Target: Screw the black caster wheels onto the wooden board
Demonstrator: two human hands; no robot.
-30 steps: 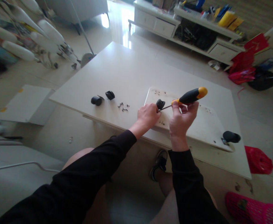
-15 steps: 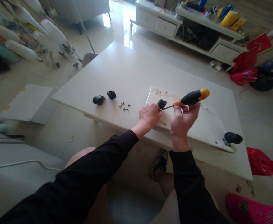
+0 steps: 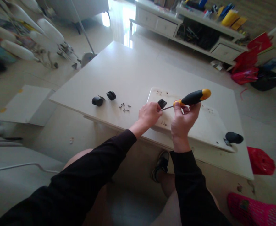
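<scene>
My right hand (image 3: 184,117) is wrapped round a yellow-and-black screwdriver (image 3: 193,98), whose shaft points left toward my left fingertips. My left hand (image 3: 149,113) is closed on a black caster wheel (image 3: 162,103), with its lower part hidden by the fingers. The screwdriver's tip meets the caster at those fingers, though the exact contact is too small to make out. Beneath both hands lies a white panel (image 3: 194,127) with groups of small screw holes. Another caster (image 3: 234,137) stands at the panel's right end.
Left on the white table (image 3: 128,72) sit two loose black casters, one cylindrical (image 3: 97,101) and one beside it (image 3: 111,95), near several small screws (image 3: 126,110). A white cabinet (image 3: 161,23) stands beyond. A red bag (image 3: 260,160) and a pink basket (image 3: 258,208) are at right.
The whole view has shifted slightly, so everything appears a little further left. Both hands keep their hold on the caster and the screwdriver, with hardly any visible movement.
</scene>
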